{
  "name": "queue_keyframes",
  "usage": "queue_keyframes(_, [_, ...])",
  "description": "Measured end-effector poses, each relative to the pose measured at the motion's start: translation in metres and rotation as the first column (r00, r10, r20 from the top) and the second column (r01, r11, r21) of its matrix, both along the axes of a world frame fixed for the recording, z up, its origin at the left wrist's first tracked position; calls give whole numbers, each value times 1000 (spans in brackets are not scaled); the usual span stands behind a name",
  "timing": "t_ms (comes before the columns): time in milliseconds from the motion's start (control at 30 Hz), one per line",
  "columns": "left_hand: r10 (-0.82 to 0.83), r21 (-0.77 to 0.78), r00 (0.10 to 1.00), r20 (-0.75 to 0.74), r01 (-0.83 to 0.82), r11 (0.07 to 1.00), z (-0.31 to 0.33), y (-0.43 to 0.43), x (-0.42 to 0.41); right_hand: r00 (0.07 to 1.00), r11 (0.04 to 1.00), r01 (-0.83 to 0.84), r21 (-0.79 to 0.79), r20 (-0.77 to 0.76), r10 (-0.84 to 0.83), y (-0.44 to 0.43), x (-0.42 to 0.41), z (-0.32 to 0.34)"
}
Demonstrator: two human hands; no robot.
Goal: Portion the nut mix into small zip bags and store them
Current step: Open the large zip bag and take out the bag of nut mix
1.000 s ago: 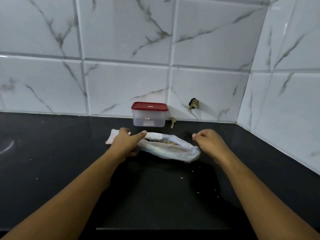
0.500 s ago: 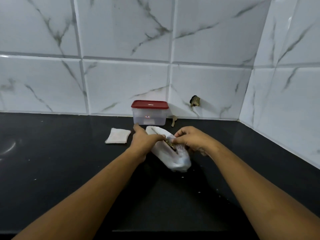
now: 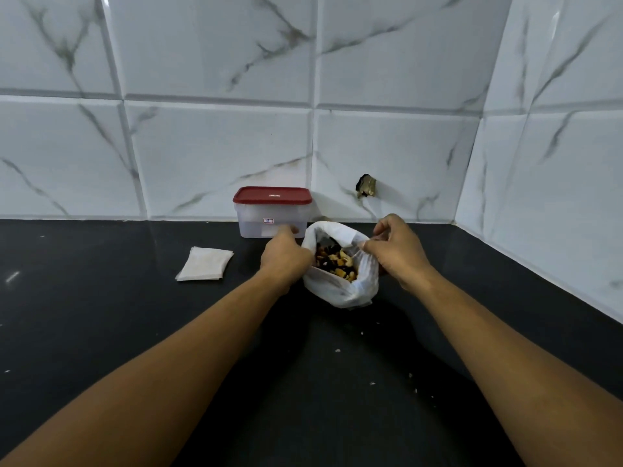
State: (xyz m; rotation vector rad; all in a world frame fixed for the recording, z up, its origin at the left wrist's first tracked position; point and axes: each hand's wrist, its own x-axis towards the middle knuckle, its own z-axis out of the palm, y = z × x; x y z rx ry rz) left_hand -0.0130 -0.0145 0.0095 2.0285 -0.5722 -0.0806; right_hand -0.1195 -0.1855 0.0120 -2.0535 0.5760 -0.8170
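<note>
Where the nut bag sits: middle of the black counter (image 3: 101, 315), a bit toward 1 o'clock from me, calling the back wall 12. It's a white plastic bag (image 3: 340, 293), well short of the wall.
Bag axis: stands roughly upright on its bottom, so the long axis runs up and down. Mouth faces up and tips a little toward 6 o'clock, which is how I can look straight in.
Bag mouth: pulled wide, stretched roughly 9 to 3 between the two hands.
Nut mix (image 3: 337, 262): down inside the bag, a jumble of yellowish and dark bits.
Left hand (image 3: 285, 254): at the bag's 9 o'clock side, fingers curled over the rim and gripping it.
Right hand (image 3: 397, 254): at the 3 o'clock side, thumb and forefinger pinching the rim, other fingers curled loosely above.
Small zip bags (image 3: 205, 269): flat whitish stack lying on the counter at 9 o'clock from the nut bag, apart from the left hand.
Storage tub (image 3: 269, 225): clear box with a red lid (image 3: 272, 195) on, at 11 o'clock from the bag, right against the marble-look tiles (image 3: 219, 156). Left fingertips overlap it in view, can't tell if they touch.
Wall hole (image 3: 365, 187): dark chipped spot at about 1 o'clock.
Crumbs (image 3: 338, 349): few pale specks toward 6 o'clock.
</note>
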Motion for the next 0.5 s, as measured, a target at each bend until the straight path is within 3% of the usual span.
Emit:
queue_keyframes(100, [-39, 5, 995, 95, 39, 999, 3, -18, 3, 997, 981, 56, -187, -34, -64, -21, -6, -3])
queue_keyframes(167, [-75, 81, 989, 127, 65, 995, 1, -30, 4, 995, 977, 42, -207, -79, -59, -30, -7, -6])
queue_keyframes(367, [-156, 371, 957, 246, 56, 927, -5, -45, 2, 970, 994, -49, -102, -242, 23, -36, -6, -10])
queue_keyframes(500, [-233, 354, 971, 58, 198, 914, 0, -37, 0, 953, 993, -96, 62, -282, 110, -39, -13, -10])
